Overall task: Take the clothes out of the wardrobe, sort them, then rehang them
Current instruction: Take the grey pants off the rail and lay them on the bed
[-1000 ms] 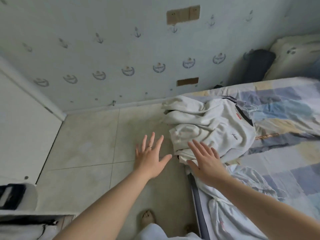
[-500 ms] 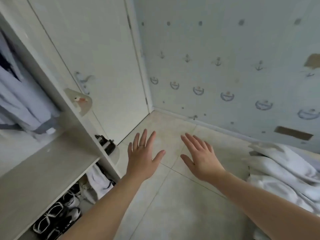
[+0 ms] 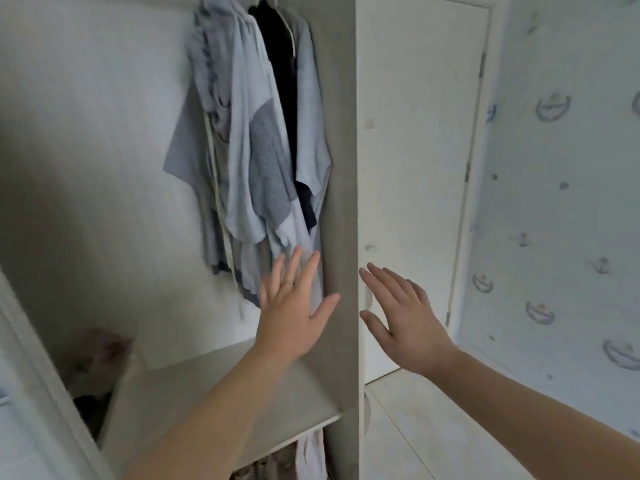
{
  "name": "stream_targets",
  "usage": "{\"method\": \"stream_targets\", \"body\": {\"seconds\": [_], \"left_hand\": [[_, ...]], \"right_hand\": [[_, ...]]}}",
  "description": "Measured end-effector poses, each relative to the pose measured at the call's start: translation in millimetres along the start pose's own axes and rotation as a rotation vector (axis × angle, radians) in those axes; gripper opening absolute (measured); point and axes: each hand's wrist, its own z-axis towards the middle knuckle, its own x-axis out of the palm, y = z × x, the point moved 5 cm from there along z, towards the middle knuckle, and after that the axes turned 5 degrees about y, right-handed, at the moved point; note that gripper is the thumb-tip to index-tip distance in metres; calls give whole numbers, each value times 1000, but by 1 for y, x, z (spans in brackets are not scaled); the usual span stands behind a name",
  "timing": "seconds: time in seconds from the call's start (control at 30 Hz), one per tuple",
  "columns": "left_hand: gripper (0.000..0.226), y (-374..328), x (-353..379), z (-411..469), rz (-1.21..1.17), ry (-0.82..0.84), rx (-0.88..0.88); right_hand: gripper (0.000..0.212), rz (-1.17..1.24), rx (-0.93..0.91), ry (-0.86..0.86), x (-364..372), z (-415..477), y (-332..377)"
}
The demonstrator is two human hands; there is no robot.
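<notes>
Our left grip [image 3: 294,313] is open, fingers straight and spread and holding nothing, with a ring [image 3: 288,281] on one finger. Our right grip [image 3: 405,323] at its 3 o'clock is just as flat and empty. The wardrobe's side panel [image 3: 341,168] runs upright between the two in view. The clothes [image 3: 256,150] hang at 11 o'clock from the left grip, bunched hard against that panel. They are pale blue and grey pieces with a dark garment [image 3: 280,81] between them, on hangers [image 3: 288,27] near the top edge. The left fingertips [image 3: 313,259] overlap the lowest hem, though we cannot tell whether they touch it. We judge both palms are kept open because we are reaching in for the next piece, and the hangers sit high, so the grips must rise toward 12 o'clock to lift one off. The shelf [image 3: 221,393] lies at 7 o'clock under the left arm. A closed white door [image 3: 415,133] stands at 1 o'clock beyond the right grip.
</notes>
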Motion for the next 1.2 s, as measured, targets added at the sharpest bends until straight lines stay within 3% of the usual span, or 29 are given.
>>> {"method": "stream_targets", "body": {"seconds": [0.23, 0.5, 0.77, 1.2], "left_hand": [[76, 76, -90, 72, 196, -155, -37], [78, 116, -163, 160, 368, -284, -71], [84, 132, -240, 258, 554, -309, -179], [82, 172, -249, 354, 96, -275, -382]], "right_hand": [[59, -15, -255, -169, -46, 138, 57], [61, -69, -436, -308, -106, 272, 79], [62, -88, -485, -402, -182, 386, 84], [56, -174, -312, -286, -237, 527, 98]]}}
